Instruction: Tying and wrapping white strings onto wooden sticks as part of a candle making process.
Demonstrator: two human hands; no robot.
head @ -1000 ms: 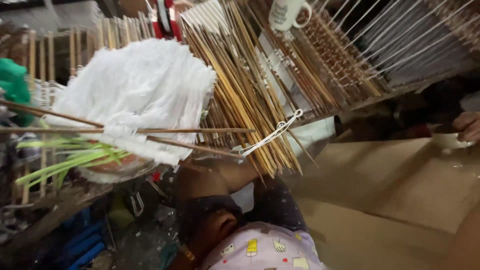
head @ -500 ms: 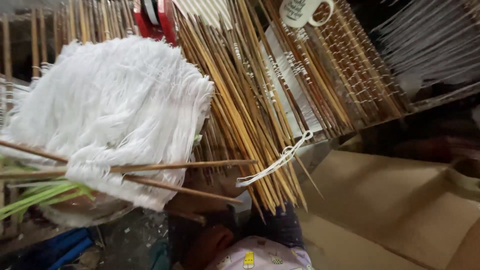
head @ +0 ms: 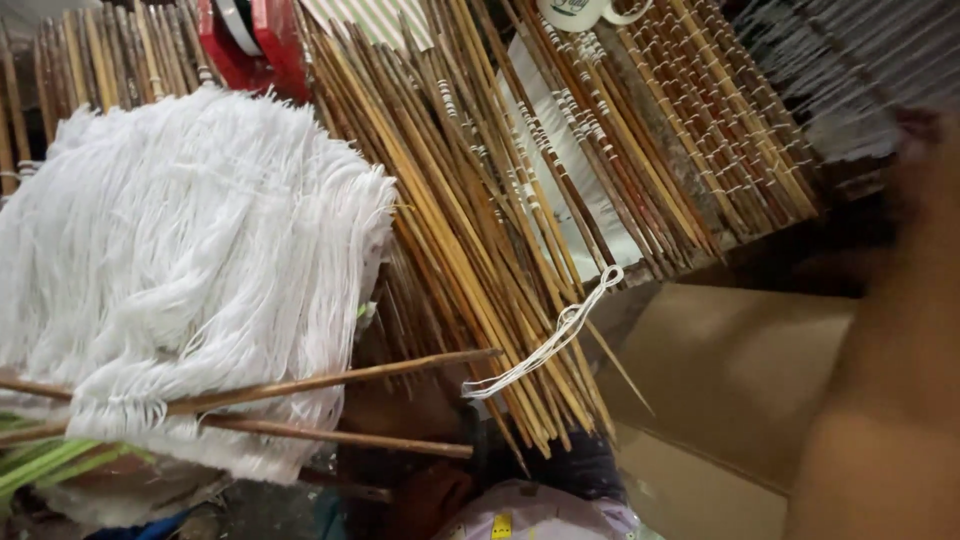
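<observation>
A thick bundle of white threads point(head: 190, 270) hangs at the left over two thin wooden rods point(head: 330, 380) that cross beneath it. To its right, many bamboo sticks point(head: 470, 230) fan out, tied with white string point(head: 555, 335). My right hand point(head: 915, 150) is a blur at the right edge, raised near the loom's stretched threads point(head: 830, 50), with my forearm point(head: 880, 400) running down to the corner. Whether it holds anything is unclear. My left hand is out of view.
Another person's head point(head: 420, 440) and pale patterned garment point(head: 545, 515) sit low in the middle, under the sticks. Brown cardboard point(head: 740, 370) lies at lower right. A red object point(head: 250, 45) and a white mug point(head: 580, 12) are at the top. Green strands point(head: 50, 465) show at lower left.
The view has moved closer to the white threads and sticks. My right arm has risen along the right edge and now fills that side as a blur.
</observation>
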